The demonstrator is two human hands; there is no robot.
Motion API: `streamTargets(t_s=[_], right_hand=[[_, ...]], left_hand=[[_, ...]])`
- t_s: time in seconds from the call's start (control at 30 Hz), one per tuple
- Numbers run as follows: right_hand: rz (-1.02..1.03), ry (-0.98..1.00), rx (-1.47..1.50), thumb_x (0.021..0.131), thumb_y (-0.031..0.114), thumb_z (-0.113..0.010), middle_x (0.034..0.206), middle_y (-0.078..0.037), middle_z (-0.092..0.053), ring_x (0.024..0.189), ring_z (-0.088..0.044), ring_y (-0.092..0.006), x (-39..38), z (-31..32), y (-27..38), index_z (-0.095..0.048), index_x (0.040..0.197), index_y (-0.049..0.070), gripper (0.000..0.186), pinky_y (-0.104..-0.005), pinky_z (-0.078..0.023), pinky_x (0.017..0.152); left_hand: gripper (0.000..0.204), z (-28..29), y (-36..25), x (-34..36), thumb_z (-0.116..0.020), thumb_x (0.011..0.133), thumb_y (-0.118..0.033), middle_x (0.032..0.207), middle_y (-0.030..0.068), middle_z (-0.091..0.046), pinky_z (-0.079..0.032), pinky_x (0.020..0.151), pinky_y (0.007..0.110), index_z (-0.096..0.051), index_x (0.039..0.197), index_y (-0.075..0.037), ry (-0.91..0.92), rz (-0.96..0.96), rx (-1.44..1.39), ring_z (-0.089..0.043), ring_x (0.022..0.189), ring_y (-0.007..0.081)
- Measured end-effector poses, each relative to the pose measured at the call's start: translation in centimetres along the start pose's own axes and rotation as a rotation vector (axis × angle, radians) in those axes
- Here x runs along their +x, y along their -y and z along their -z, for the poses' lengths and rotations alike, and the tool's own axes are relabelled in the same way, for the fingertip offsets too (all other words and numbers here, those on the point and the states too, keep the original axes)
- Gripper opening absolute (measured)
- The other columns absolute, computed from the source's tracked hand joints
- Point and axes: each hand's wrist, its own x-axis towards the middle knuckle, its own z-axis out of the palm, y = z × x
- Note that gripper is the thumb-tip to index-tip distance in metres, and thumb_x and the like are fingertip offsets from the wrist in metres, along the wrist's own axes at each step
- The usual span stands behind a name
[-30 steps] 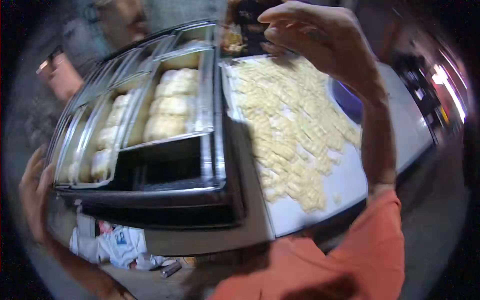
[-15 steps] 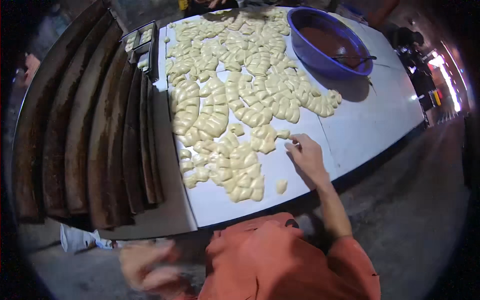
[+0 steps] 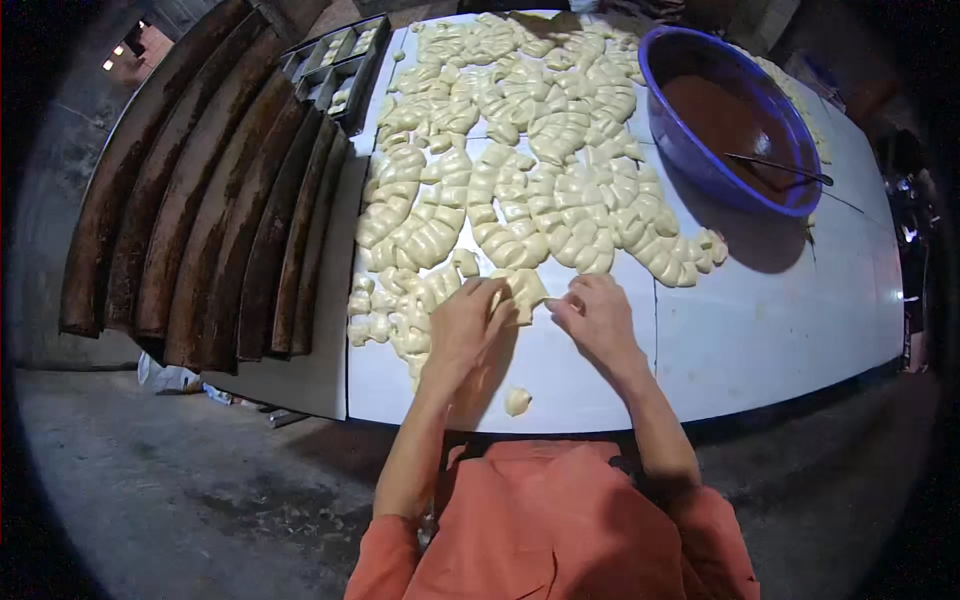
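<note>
On the smooth white counter point(image 3: 770, 320), your left hand point(image 3: 468, 328) and right hand point(image 3: 598, 320), both half-curled, are touching a flat, pale-yellow dough piece point(image 3: 524, 294), their grip being unclear.

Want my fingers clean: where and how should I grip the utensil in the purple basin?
Best pinched, I'd judge, by the utensil's outer end, from the right: that end crosses the purple basin's rim, while its length slants over the brown contents.
</note>
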Motion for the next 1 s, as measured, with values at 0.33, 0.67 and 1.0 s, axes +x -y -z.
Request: streamTargets(t_s=[0.33, 0.67, 1.0], right_hand=[[0.001, -0.101, -0.240, 0.080, 0.040, -0.075, 0.100, -0.012, -0.065, 0.097, -0.058, -0.0292, 1.6, -2.8, 2.2, -0.068, 0.103, 0.003, 0.044, -0.0435, -0.042, 0.085], [0.202, -0.054, -0.206, 0.082, 0.025, -0.073, 0.103, -0.013, -0.061, 0.092, -0.061, -0.0291, -0.6, -5.6, 5.7, -0.062, 0.115, 0.006, 0.039, -0.0417, -0.050, 0.078], [-0.570, -0.277, 0.966, 0.087, 0.005, -0.055, 0.083, -0.001, -0.062, 0.071, -0.053, -0.0059, -4.2, -3.2, 2.8, -0.068, 0.098, 0.000, 0.018, -0.0214, -0.042, 0.063]], left_hand=[[0.025, -0.5, 2.3, 2.1, -0.069, 0.089, -0.023, 0.100, 0.0120, -0.070, -0.053, 0.078, 0.038, -0.071, 0.108, -0.008, 0.033, -0.014, -0.069, -0.068, 0.092, 0.0314], [0.029, 0.7, 5.5, 0.4, -0.066, 0.086, -0.005, 0.113, 0.0119, -0.068, -0.053, 0.084, 0.032, -0.069, 0.115, -0.008, 0.069, 0.047, -0.392, -0.068, 0.100, 0.0269], [0.020, -0.4, 4.6, -0.8, -0.073, 0.080, -0.015, 0.117, 0.0099, -0.062, -0.054, 0.080, 0.039, -0.071, 0.100, -0.014, -0.008, -0.209, -0.088, -0.064, 0.103, 0.0285]])
